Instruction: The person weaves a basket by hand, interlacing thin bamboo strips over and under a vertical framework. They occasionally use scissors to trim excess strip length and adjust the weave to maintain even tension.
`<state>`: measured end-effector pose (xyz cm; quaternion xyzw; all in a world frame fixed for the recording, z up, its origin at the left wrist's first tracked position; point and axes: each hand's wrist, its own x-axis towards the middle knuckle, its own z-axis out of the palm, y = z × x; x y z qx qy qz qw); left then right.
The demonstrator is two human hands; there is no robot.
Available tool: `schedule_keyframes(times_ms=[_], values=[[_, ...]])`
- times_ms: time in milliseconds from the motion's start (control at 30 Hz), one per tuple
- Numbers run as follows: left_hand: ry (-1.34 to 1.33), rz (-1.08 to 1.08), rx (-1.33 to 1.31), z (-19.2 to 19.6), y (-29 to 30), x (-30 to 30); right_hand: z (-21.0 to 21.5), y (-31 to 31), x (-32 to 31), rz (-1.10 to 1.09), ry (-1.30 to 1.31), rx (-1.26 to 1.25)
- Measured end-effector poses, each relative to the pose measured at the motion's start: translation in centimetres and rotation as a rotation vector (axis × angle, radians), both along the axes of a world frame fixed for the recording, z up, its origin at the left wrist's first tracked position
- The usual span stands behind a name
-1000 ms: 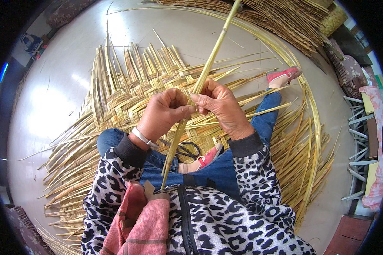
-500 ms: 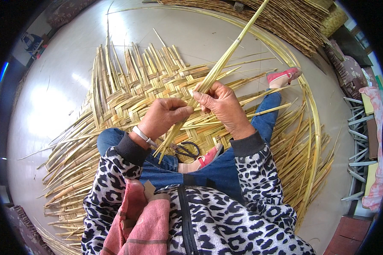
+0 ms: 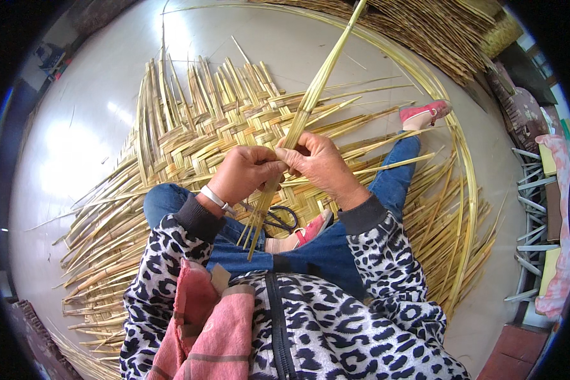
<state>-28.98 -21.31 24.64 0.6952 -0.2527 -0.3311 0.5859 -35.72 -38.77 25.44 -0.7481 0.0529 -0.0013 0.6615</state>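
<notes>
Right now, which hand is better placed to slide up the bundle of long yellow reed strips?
Probably right. The right hand pinches the bundle of long yellow reed strips higher up; the left hand grips lower, anchoring it above the woven straw mat.

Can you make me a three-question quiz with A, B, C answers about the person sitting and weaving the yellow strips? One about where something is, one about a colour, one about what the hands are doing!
1. Where are the scissors?
A. On the woven mat by the person's legs
B. Hanging on the wall
C. In the right hand

2. What colour is the shoe on the stretched-out foot?
A. Blue
B. Pink-red
C. Black

3. What are both hands doing?
A. Resting open
B. Gripping a bundle of strips
C. Clapping

Answers:
1 A, the dark handles lie on the mat below the hands.
2 B, it shows pink-red.
3 B, the left hand and right hand close on the bundle.
</notes>
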Motion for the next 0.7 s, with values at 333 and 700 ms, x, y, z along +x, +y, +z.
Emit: schedule_keyframes(times_ms=[333,700], values=[[0.051,-0.103,0.094,-2.7,2.2,-0.8,0.6,-1.4,0.9,-0.126,-0.113,-0.041],[0.165,-0.128,0.071,-4.3,3.6,-2.3,-3.0,0.0,0.8,0.013,-0.010,-0.037]])
